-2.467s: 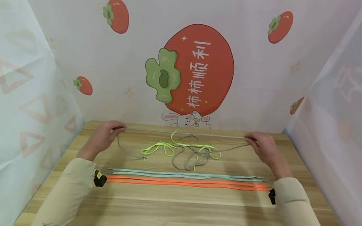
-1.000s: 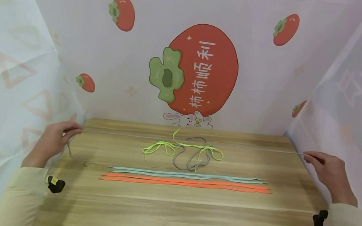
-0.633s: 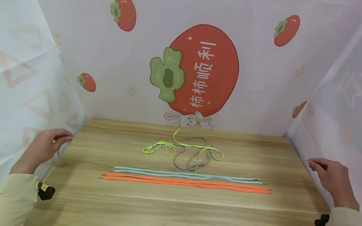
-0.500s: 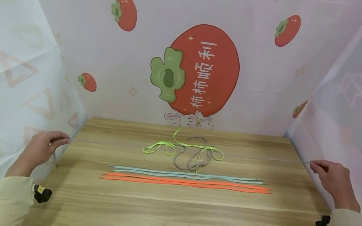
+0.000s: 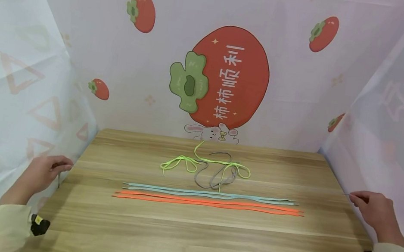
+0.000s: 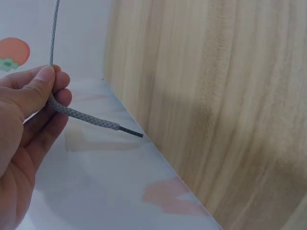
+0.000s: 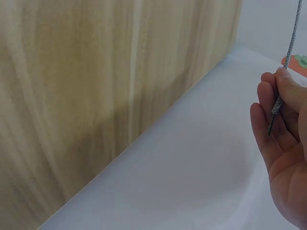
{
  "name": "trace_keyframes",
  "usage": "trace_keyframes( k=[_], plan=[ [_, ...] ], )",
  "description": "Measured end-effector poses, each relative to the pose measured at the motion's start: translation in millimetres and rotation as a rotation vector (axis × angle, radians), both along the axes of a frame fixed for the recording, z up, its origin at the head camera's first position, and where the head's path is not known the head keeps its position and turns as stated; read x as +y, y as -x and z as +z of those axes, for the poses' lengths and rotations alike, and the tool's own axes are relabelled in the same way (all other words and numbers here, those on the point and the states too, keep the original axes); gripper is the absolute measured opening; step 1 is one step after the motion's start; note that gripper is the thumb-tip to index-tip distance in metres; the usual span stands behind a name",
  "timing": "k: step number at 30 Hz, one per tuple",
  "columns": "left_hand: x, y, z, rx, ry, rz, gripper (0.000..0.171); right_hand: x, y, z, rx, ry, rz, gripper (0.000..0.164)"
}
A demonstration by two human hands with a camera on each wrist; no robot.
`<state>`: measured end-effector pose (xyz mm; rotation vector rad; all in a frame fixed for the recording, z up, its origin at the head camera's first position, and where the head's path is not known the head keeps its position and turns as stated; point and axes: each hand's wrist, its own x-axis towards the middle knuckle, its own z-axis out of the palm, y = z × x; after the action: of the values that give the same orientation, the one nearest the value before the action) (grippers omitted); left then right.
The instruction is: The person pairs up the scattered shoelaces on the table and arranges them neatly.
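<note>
The fingers (image 6: 44, 76) of the left hand (image 5: 38, 173) are pinching a gray lace (image 6: 88, 117) between thumb and fingertips, leaving a short tail with its dark tip sticking out beyond the grip; the fingers of the right hand (image 5: 375, 213) are pinching the same lace close to its other end, with the tip lying along them. Both hands are now holding well apart, out past the counter's left and right edges in the head view, whereas moments ago they were working closer together near the far edge with slack trailing from the right one. That slack is no longer showing, and the hands are sitting lower in the view, nearer the person; the lace is apparently stretching straight across above the counter (image 5: 184, 241), though its middle is hardly showing against the wood. This is suggesting that its loose length is now drawn out. Near the far edge, a second gray lace (image 5: 232, 178) is still lying curled among the yellow-green laces (image 5: 216, 161). Toward the near edge from these, the light blue laces (image 5: 215, 195) are lying straight, with the orange laces (image 5: 210, 203) running just beside them, both sets staying put.
</note>
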<state>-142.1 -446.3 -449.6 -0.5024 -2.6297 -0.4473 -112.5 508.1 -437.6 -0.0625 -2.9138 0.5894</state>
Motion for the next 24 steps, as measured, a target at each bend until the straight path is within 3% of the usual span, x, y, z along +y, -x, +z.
trace_keyframes(
  k=[8, 18, 24],
  plan=[
    [-7.8, -16.8, -6.0, 0.000, 0.001, 0.028, 0.016, 12.1, -8.5, -13.3, -0.114, 0.006, -0.002, 0.034],
    [-13.6, -36.9, -17.8, -0.156, 0.077, 0.121, 0.012, 23.4, -16.3, -27.9, -0.175, -0.020, -0.004, 0.031],
    [-11.8, -45.3, -27.1, -0.127, 0.095, 0.102, 0.017, 31.4, -19.0, -38.3, -0.182, -0.059, -0.002, 0.032]
  ],
)
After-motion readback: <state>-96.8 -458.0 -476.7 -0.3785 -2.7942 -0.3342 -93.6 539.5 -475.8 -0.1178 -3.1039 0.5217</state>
